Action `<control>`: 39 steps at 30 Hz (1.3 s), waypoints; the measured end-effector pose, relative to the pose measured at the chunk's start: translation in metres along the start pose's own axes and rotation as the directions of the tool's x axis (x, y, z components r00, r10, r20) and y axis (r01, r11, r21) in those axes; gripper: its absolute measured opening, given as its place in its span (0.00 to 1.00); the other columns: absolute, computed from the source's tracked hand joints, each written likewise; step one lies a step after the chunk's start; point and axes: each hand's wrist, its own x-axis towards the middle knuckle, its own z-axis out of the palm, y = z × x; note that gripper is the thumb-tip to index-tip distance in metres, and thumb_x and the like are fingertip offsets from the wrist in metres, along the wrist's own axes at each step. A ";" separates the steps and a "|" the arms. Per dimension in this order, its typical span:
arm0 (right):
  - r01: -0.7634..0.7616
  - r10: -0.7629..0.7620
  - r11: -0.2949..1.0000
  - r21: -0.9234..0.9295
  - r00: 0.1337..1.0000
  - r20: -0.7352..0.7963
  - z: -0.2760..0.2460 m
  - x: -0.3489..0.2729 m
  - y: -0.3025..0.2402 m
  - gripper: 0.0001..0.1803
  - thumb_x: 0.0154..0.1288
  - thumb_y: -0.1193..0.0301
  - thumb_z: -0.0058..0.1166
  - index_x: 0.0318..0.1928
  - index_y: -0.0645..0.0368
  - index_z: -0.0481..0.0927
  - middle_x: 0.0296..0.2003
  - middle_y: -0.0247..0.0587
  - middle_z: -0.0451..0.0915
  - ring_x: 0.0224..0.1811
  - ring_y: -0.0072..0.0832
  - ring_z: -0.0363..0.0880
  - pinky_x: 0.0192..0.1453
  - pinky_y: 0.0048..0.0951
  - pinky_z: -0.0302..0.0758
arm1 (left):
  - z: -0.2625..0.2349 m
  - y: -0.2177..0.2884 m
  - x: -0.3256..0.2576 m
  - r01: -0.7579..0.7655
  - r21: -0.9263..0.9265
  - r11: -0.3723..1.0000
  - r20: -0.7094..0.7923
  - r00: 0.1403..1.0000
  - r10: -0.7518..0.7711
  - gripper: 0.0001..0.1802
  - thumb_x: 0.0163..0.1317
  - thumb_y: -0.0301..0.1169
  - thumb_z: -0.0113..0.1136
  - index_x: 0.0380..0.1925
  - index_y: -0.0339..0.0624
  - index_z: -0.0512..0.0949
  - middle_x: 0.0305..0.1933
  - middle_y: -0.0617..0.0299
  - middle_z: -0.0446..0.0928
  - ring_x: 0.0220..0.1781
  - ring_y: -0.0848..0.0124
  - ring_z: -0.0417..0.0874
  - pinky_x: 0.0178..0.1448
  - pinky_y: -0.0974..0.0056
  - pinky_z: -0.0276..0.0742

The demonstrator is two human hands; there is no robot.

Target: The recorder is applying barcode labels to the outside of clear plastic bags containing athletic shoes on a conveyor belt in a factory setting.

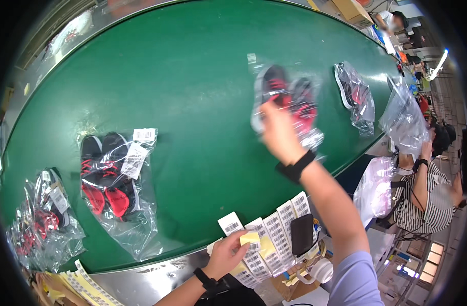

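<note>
My right hand (pixel 279 133) is raised over the green conveyor belt (pixel 192 71) and grips the lower edge of a clear plastic bag with black and red shoes (pixel 289 99). The hand and bag are blurred. My left hand (pixel 227 255) rests at the belt's near edge, fingers closed on a small yellow sticker (pixel 250 238) above a stack of white barcode label sheets (pixel 271 237). A black wristband sits on each wrist.
Another bagged pair of black and red shoes with white tags (pixel 113 178) lies on the belt at left, more bagged pairs (pixel 42 219) at far left, one (pixel 355 97) at right. A person in a striped shirt (pixel 422 199) sits at right holding a bag. A black device (pixel 301 233) lies by the labels.
</note>
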 end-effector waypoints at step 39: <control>-0.283 0.266 0.842 0.458 0.958 0.102 -0.044 -0.298 -0.097 0.08 0.63 0.76 0.60 0.43 0.63 0.82 0.40 0.43 0.78 0.43 0.40 0.79 0.46 0.36 0.78 | 0.042 0.005 -0.008 0.022 -0.011 1.000 -0.196 0.980 -0.023 0.12 0.65 0.16 0.60 0.48 0.31 0.80 0.37 0.65 0.82 0.35 0.83 0.79 0.39 0.76 0.74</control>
